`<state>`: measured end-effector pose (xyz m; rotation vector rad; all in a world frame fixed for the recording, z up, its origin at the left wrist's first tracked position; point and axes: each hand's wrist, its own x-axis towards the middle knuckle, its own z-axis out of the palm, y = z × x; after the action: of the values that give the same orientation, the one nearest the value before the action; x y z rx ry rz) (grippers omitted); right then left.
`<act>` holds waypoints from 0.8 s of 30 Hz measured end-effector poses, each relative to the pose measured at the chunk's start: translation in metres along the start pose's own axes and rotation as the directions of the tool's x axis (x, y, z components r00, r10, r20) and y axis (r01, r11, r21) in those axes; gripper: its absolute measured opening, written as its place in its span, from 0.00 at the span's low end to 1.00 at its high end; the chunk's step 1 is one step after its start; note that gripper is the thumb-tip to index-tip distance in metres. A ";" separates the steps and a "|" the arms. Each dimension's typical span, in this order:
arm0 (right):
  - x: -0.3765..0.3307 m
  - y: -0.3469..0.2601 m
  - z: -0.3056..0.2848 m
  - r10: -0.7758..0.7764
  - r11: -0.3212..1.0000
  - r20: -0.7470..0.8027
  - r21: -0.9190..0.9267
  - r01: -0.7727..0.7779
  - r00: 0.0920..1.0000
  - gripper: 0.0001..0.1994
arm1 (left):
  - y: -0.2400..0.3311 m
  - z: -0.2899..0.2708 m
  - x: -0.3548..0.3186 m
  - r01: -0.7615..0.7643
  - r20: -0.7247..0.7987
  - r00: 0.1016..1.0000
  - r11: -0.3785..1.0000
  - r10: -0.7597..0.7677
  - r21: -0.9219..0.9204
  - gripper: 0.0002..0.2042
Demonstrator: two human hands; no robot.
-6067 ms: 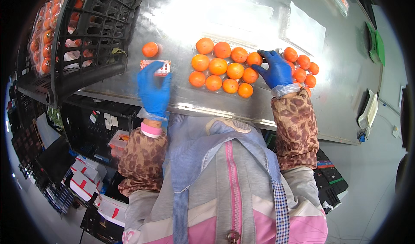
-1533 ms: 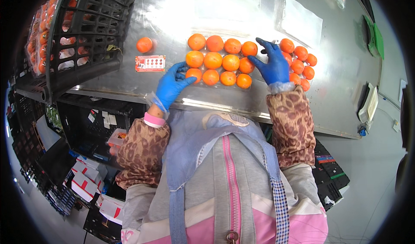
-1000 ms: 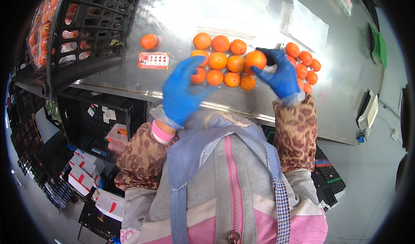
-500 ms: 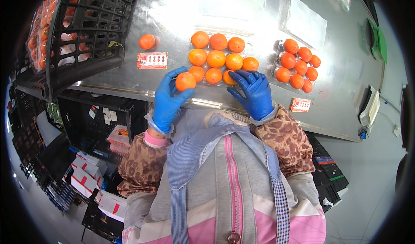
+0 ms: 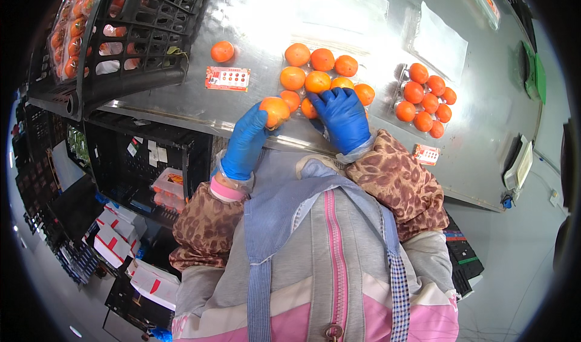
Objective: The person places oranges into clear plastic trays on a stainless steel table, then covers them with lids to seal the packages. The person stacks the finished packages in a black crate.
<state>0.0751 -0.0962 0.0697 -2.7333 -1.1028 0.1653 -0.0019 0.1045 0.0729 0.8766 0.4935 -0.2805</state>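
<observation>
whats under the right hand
The right hand partly covers an orange fruit at its left and a second fruit just beyond it; anything beneath the palm is hidden.

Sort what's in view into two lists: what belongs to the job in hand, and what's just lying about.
In hand:
- left hand, holding an orange fruit
- right hand, at the rows of fruit

Apparently lying about:
- white boxes, lower left
- green item, far right
</observation>
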 end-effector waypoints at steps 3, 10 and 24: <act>-0.009 0.010 -0.018 0.073 0.952 -0.114 0.303 -0.035 0.991 0.22 | 0.002 0.000 0.001 -0.019 0.017 1.000 0.994 0.018 0.107 0.28; -0.013 0.086 -0.046 0.378 0.891 -0.172 0.336 -0.306 0.910 0.23 | 0.005 0.008 0.004 -0.039 0.046 0.998 0.983 0.031 0.177 0.27; -0.006 0.130 -0.027 0.372 0.823 0.185 0.388 -0.416 0.910 0.20 | 0.006 0.018 0.006 0.022 0.020 0.999 0.967 -0.028 0.253 0.26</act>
<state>0.1633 -0.1952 0.0683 -2.5293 -0.4258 0.5397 0.0111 0.0936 0.0838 1.1145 0.4532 -0.3823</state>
